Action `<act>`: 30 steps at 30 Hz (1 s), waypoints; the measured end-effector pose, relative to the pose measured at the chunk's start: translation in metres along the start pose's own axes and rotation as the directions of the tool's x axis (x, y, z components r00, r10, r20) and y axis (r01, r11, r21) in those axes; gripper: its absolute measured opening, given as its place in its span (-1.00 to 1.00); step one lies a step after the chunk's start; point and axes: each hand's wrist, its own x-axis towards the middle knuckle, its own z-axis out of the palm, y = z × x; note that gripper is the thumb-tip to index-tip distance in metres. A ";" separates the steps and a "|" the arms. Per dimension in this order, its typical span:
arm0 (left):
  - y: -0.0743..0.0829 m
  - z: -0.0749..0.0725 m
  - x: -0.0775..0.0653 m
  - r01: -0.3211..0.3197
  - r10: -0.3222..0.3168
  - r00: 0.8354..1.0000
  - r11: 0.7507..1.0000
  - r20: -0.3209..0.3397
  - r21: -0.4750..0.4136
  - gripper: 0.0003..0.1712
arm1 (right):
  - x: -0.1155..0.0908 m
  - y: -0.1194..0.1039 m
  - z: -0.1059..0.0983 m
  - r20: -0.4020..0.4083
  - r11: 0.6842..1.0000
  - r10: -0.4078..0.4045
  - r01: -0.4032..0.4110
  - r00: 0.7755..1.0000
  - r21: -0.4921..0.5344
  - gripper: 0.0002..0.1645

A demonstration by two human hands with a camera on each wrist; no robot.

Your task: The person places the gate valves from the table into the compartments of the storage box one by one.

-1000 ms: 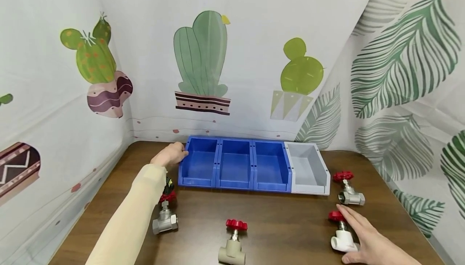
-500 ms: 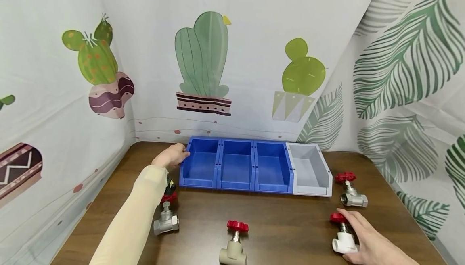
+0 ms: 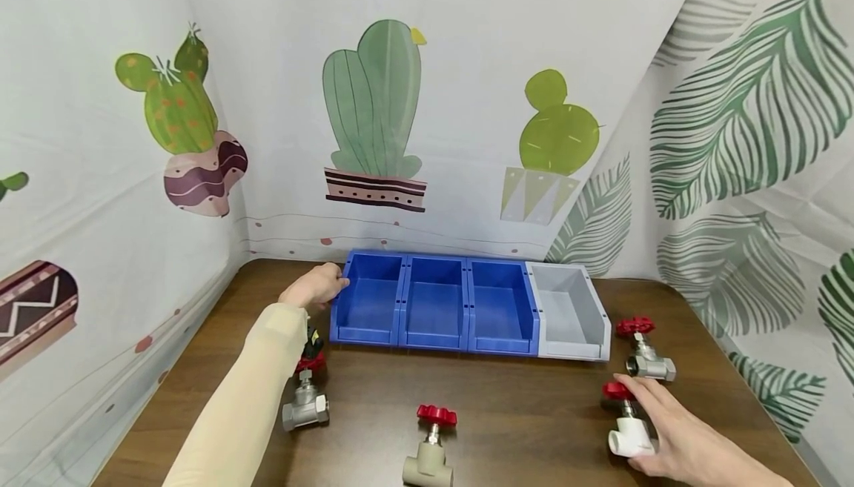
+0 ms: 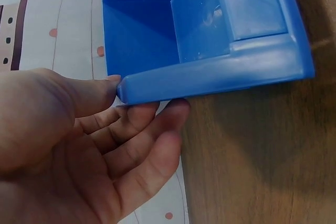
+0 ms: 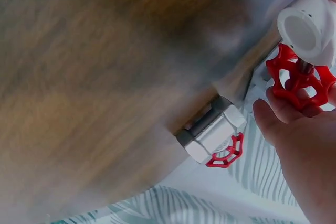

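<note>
At the back left, my left hand (image 3: 313, 287) pinches the rim of the leftmost blue bin (image 3: 368, 302). In the left wrist view the thumb lies at the end of the rim, with the fingers (image 4: 152, 171) curled below it. On the right, my right hand (image 3: 680, 431) holds a white valve (image 3: 630, 439) with a red handwheel. The right wrist view shows fingers at the red handwheel (image 5: 302, 85) and the white body (image 5: 304, 27) above it, its round opening facing the camera. Just behind this hand lies a silver metal valve (image 3: 650, 366), also red-wheeled.
Two more blue bins and a grey bin (image 3: 567, 309) continue the row along the back. A beige valve (image 3: 428, 465) lies at the front middle of the wooden table (image 3: 520, 413). Another silver valve (image 3: 305, 407) lies beside the left sleeve, near a dark object (image 3: 313, 342).
My right hand has gripped the white valve and shifted it slightly up in the head view. The left hand stays at the blue bin's rim.
</note>
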 end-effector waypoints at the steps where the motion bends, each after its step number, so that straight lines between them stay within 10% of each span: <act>1: 0.000 0.000 0.000 -0.004 0.004 1.000 1.000 -0.002 0.003 -0.62 | 0.001 -0.001 -0.001 0.010 1.000 -0.001 0.001 1.000 0.004 0.26; 30: -0.001 0.004 0.002 0.003 -0.003 1.000 1.000 -0.014 0.026 -0.64 | 0.060 -0.015 -0.036 -0.151 0.954 -0.256 0.224 0.955 -0.197 0.32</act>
